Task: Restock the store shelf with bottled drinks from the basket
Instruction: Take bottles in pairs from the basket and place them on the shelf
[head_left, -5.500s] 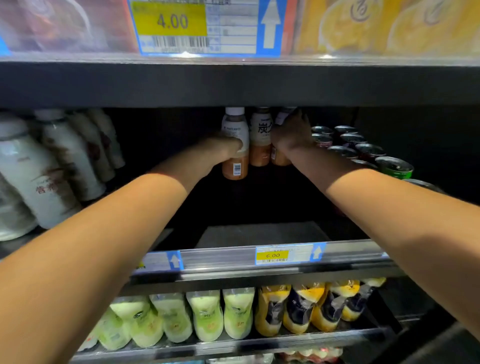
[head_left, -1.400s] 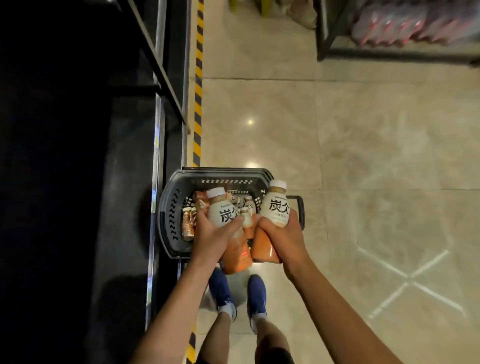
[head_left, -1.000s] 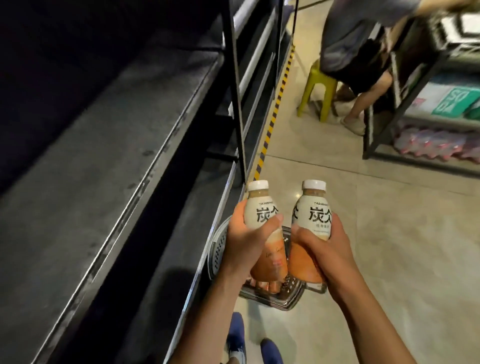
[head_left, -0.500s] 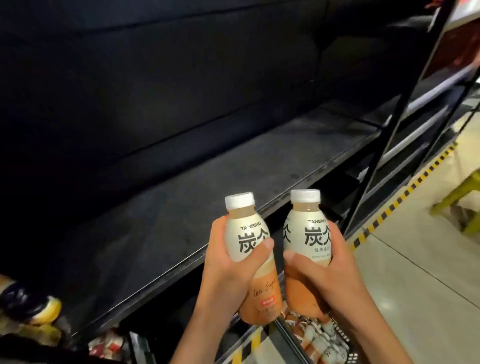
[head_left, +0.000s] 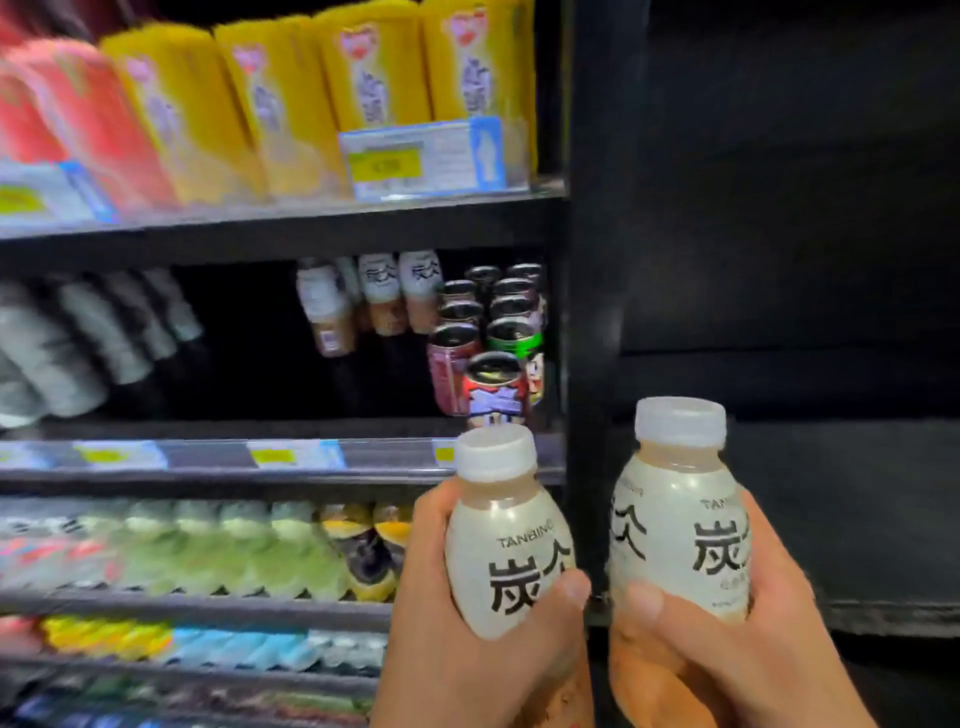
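Half a second earlier you faced a bare dark shelf with the basket at the bottom edge. By now the view had swung onto a stocked bay, the basket had gone from sight, and both bottles had stayed in your grip, closer to the camera.

At the far left, blurred grey bottles (head_left: 67, 338) leaned on the middle shelf (head_left: 208, 457), under a row of yellow cartons (head_left: 291, 104). Further right on that shelf stood a short cluster of matching Tanbing bottles (head_left: 379, 291), then round-topped cans (head_left: 488, 332) packed against the black upright post (head_left: 592, 260).

Your left hand (head_left: 447, 639) wrapped the lower body of the left Tanbing bottle (head_left: 506, 545), with the thumb across its label. It was smooth cream plastic with a ribbed white cap. Your right hand (head_left: 727, 660) gripped the right Tanbing bottle (head_left: 675, 519) just beside it, the two not touching, both upright.
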